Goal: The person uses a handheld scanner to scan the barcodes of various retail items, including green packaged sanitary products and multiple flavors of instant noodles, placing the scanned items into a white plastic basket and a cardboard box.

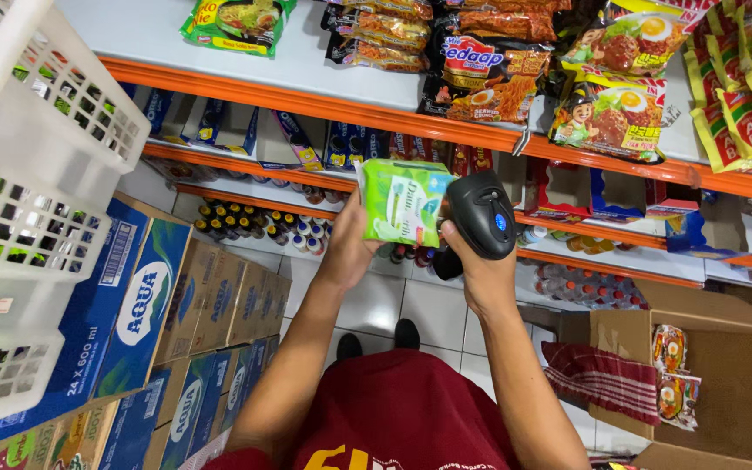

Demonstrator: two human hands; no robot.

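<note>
Closest to the eye is the white plastic lattice basket (19, 200), hanging high on the left above the stacked blue cardboard water cartons (124, 305). Beyond it, over the person's dark red shirt (393, 409), both arms rise toward the shelving. The left hand (350, 248) has its fingers wrapped round the left edge of a soft light-green plastic packet (404, 202), holding it upright at chest height in front of the orange-edged shelf rail (306, 104). The packet's long axis runs up and down, its printed face turned toward the wearer. The right hand (480, 270) is closed round the grip of a black handheld barcode scanner (483, 213), whose head sits just beside the packet's right edge, touching or nearly so; I cannot tell which. So the packet lies directly left of the scanner head, between the two hands, the left one bearing it. An open brown cardboard box (707, 374) stands lower right.
</note>
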